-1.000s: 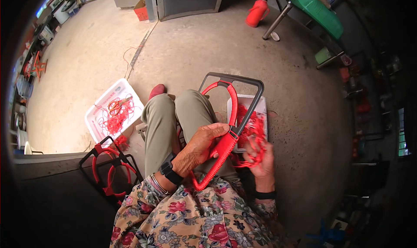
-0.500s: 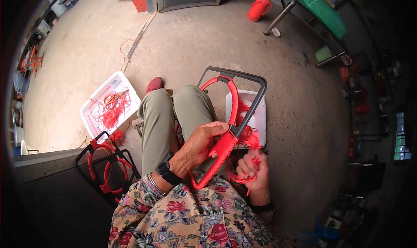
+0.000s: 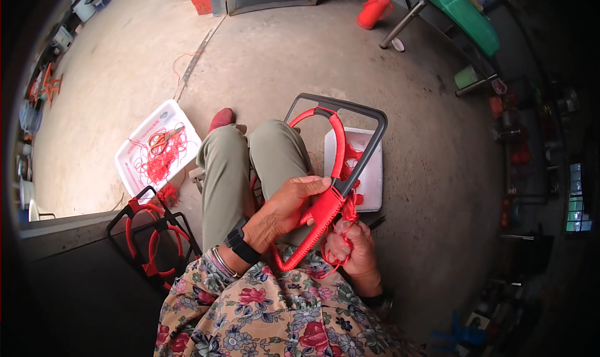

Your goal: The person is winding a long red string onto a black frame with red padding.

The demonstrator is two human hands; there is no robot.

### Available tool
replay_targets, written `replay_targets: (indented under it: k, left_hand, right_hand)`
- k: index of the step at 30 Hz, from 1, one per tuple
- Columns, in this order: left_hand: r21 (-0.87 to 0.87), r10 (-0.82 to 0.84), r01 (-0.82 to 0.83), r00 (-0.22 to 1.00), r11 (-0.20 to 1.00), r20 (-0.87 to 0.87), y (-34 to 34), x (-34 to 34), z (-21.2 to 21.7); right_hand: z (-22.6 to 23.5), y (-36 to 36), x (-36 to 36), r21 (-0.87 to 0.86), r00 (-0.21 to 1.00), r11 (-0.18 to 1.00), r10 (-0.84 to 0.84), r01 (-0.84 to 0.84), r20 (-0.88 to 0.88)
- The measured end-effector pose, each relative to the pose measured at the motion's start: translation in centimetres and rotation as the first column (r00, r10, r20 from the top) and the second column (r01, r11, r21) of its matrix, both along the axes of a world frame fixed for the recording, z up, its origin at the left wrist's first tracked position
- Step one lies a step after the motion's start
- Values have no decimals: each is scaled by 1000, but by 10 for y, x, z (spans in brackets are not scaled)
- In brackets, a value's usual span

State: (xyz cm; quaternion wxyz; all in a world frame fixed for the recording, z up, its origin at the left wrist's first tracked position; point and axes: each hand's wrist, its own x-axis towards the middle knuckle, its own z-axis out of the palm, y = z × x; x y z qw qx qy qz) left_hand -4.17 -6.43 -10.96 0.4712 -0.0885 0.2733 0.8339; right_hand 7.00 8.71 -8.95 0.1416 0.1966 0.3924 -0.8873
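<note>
Above my lap, my left hand [image 3: 292, 208] is closed on a black frame with a curved part wrapped in red cord [image 3: 323, 214], the thumb on top near where the black bar meets the wrapping. A row of tight red loops runs along the wrapped edge. Just to the right of it, my right hand [image 3: 351, 249] is curled into a fist round a bundle of red cord [image 3: 349, 214]. Loose strands hang from the fist, and the bundle stands up close to the wrapped edge. What the left fingers do beneath the frame is partly hidden.
A white tray [image 3: 374, 191] with red cord stands beyond my hands. On the left, another white tray [image 3: 134, 146] holds tangled red cord and orange-handled scissors [image 3: 164, 139]. Similar black-and-red frames [image 3: 153, 244] lean at lower left. A red flask [image 3: 373, 10] stands near a table leg.
My right hand has shifted slightly left, bringing the red cord bundle in against the frame's wrapped edge. My left hand keeps its hold almost unmoved.
</note>
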Motion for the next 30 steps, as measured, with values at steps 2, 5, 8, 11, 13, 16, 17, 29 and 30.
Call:
replay_targets:
  k: [2,5,8,11,13,16,17,29,30]
  left_hand:
    - [7,-16,16,999,1000,28,1,-3,-2]
    - [13,5,-6,994,1000,107,7,-3,-5]
    - [102,-12,3,996,995,88,5,-3,-12]
    - [185,-2,-8,998,983,58,3,-1,-14]
    - [86,29,-37,996,996,84,4,-2,-5]
    - [43,25,-27,998,999,57,2,-2,-5]
    - [25,32,-34,997,999,64,1,-1,-5]
    - [32,101,-99,991,995,-89,-6,9,-5]
    - [33,102,-100,990,994,-93,-7,8,-5]
  right_hand:
    - [-1,2,0,-85,999,995,-53,52,-13]
    - [-5,8,1,-184,996,981,-77,67,-45]
    - [3,6,2,-188,994,979,-95,85,-45]
    - [14,4,8,-83,992,995,-60,52,-109]
    - [20,1,14,38,993,997,-56,60,-99]
    - [21,-3,17,0,992,998,-61,61,-113]
    - [20,-4,19,-20,990,997,-70,68,-124]
    - [5,4,21,-34,992,997,-66,63,-103]
    - [0,9,19,0,989,998,-63,64,-130]
